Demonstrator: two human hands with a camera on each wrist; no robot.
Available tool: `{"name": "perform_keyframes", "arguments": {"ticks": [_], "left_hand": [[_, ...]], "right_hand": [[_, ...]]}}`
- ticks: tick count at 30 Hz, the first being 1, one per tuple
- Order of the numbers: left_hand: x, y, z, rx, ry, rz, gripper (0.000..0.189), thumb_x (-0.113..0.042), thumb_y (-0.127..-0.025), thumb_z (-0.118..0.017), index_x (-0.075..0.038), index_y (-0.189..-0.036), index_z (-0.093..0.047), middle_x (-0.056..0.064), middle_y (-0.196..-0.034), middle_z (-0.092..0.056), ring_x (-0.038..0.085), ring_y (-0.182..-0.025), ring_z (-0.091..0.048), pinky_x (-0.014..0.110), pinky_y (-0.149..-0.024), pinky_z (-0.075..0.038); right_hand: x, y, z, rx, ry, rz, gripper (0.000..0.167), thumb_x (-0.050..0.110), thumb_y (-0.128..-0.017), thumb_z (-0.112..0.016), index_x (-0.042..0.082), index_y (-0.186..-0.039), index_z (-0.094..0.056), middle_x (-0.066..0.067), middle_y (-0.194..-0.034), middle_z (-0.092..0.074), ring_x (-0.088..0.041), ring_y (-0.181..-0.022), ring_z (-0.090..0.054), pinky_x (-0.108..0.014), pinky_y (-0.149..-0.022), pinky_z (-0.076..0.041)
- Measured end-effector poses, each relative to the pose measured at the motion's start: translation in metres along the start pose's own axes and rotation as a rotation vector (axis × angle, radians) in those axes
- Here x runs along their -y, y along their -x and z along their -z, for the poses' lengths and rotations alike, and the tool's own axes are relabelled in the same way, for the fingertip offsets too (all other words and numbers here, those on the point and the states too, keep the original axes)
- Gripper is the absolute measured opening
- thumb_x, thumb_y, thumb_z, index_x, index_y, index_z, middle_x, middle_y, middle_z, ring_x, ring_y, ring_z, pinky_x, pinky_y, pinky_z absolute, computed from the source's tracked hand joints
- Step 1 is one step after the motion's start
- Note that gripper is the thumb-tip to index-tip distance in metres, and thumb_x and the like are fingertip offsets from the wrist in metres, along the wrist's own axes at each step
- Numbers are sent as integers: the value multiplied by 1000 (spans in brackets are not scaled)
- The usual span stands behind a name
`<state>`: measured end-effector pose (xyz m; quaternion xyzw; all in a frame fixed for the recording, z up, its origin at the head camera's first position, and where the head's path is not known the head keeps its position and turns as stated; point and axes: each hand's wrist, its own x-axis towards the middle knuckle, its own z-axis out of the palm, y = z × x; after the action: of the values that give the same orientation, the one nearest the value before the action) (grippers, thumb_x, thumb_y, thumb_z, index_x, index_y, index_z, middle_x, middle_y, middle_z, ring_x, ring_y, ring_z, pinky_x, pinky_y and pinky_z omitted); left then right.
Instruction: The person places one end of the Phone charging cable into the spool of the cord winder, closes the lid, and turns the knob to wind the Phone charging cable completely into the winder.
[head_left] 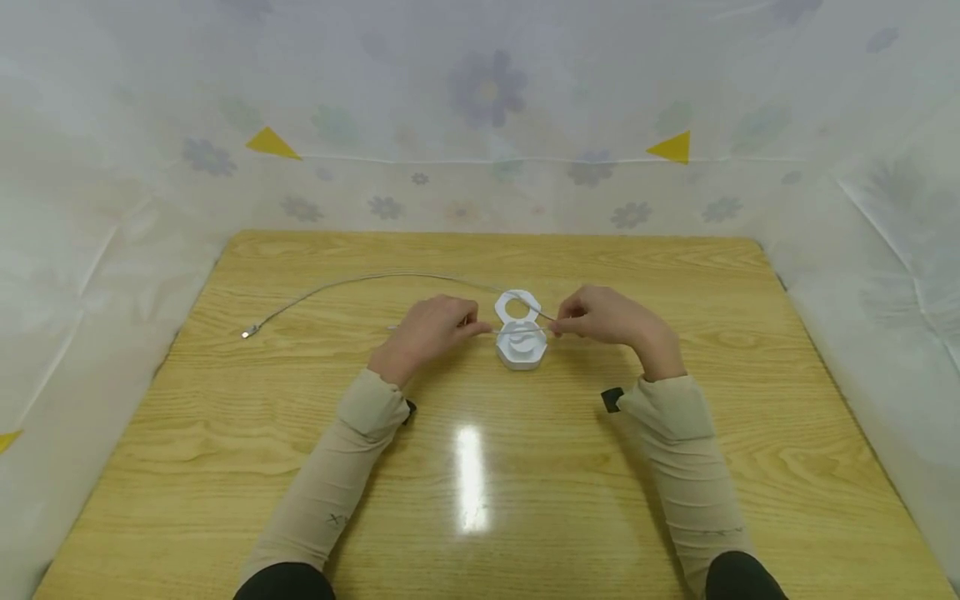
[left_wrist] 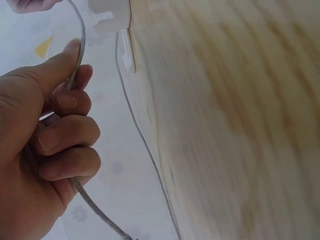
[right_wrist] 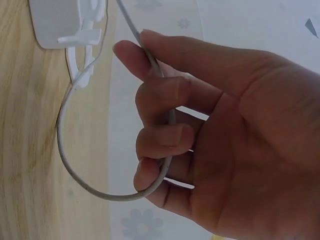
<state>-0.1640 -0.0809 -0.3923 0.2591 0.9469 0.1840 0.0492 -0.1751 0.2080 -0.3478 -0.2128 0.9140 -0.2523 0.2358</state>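
A thin grey-white cable (head_left: 408, 273) arcs over the table, its metal-tipped plug (head_left: 251, 332) lying at the left. My left hand (head_left: 431, 329) grips one part of the cable, fingers curled round it in the left wrist view. With thumb and fingers my right hand (right_wrist: 200, 110) holds another part, and a loop (right_wrist: 100, 195) hangs from it. Between the hands stands a white hexagonal case (head_left: 521, 354), its ring-shaped lid (head_left: 531, 296) folded open at the back. The cable stretch between the hands passes over the case; whether it touches the case I cannot tell.
The wooden table (head_left: 525, 483) extends around the hands on all sides. Pale flower-patterned sheeting (head_left: 480, 125) encloses its back and sides, with yellow triangles (head_left: 272, 143) on it. Black bands show near both sleeve cuffs.
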Motion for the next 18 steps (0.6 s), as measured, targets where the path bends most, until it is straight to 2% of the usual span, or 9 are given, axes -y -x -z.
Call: {"name": "perform_keyframes", "arguments": {"ticks": [5,18], "left_hand": [[-1,0,-1,8,-3,4,35,-45,-103,-68,-17,-81,-65,-3,-74,-65,12,-67,-53,28,-63,-43],[-3,-1,-6,37,-33,4,37,-45,-101,-70,-19,-77,-61,-5,-74,-62,13,-70,-55,30,-66,-45]], "right_hand": [[-2,2,2,13,-6,4,23,27,-104,-67,9,-95,-79,-3,-79,-62,-14,-69,-40,-33,-67,-36],[3,2,-1,13,7,-20,23,27,-100,-72,8,-89,-79,-7,-82,-68,-14,-69,-43,-32,-67,-38]]}}
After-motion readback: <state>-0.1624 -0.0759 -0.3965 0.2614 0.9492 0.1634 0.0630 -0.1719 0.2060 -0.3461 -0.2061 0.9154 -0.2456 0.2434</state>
